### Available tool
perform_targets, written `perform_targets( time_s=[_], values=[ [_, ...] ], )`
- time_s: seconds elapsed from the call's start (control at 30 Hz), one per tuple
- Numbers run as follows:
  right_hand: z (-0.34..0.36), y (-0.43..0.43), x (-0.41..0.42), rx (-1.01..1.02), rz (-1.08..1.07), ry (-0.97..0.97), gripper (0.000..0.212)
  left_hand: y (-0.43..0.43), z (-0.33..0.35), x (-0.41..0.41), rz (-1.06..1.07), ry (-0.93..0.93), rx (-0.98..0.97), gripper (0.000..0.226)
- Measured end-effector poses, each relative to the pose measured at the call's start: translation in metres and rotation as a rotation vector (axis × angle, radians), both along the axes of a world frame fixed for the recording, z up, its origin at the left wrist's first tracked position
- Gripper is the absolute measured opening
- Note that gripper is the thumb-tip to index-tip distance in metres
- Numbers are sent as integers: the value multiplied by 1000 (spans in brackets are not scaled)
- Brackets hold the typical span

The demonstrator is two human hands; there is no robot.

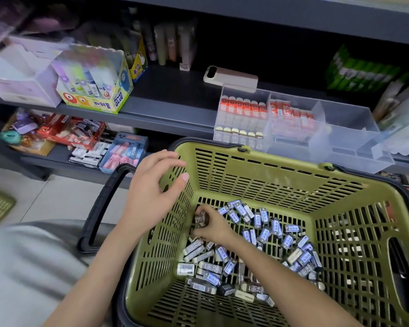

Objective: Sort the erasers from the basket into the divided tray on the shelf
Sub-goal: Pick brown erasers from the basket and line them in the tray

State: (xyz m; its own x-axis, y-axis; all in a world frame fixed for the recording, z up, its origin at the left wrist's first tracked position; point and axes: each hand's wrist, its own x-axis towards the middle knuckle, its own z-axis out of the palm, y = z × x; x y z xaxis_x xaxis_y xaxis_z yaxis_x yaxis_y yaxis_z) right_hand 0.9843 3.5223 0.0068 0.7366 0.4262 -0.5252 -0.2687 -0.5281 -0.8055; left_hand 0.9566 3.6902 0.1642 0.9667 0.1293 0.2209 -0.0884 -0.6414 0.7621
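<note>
A stationery shop shelf (175,114) carries the divided tray (354,140) at one o'clock. In the basket (281,161) below, the right hand (214,228) pinches dark erasers (201,219); the left hand (151,185) hovers spread and empty. Light, stiff, sleeved blocks, probably best gripped by their long sides.

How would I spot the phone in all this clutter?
Find the green basket, then the clear divided tray on the shelf behind it. The phone lies flat at the tray's back left corner: a pale slab with a dark camera window, the only unpackaged thing there.
</note>
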Motion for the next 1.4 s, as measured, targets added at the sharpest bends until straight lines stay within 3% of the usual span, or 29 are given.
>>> perform_targets(
  time_s=[0.17, 0.23, 0.33, 0.37, 0.43, 0.5, 0.57, 0.63, 0.7, 0.77, 0.83, 1.03, 1.23, 1.4],
  values=[
    [57, -30, 4, 289, -113, 155, 46, -21, 2, -4, -8, -117, -99, 15],
    [85, -41, 3, 374, -122, 164, 45, -39, -1, -3, -64, 155, -277, 18],
    [122, -54, -4, 429, -63, 101, 45, -65, -5, 2, -174, 848, -807, 53],
    [131, -56, -6, 392, -34, 31, 45, -72, -7, 3, -179, 983, -948, 59],
    [144, -59, -10, 225, 9, -184, 52, -80, -9, 2, -114, 1079, -1080, 57],
    [148, -65, -13, 87, 23, -319, 70, -85, -12, 1, -57, 1081, -1137, 48],
    [149, -72, -15, 85, -11, -349, 78, -86, -17, -1, -34, 1090, -1180, 42],
    [142, -79, -13, 181, -175, -392, 58, -83, -18, 1, -20, 1095, -1219, 42],
    [124, -82, -8, 119, -325, -511, 22, -77, -18, 5, -9, 1064, -1290, 43],
    [95, -79, -7, -191, -162, -573, 17, -69, -18, 11, -6, 1006, -1410, 49],
    [61, -69, -14, -384, 170, -550, 26, -60, -16, 15, -27, 943, -1523, 56],
    [-6, -29, -21, -517, 758, -670, 70, -44, -8, 17, -133, 757, -1686, 39],
    [-23, -19, -14, -502, 985, -793, 64, -41, -5, 18, -155, 660, -1770, 33],
    [-30, -29, -14, -507, 951, -827, 59, -40, -8, 18, -122, 662, -1742, 30]
  ],
)
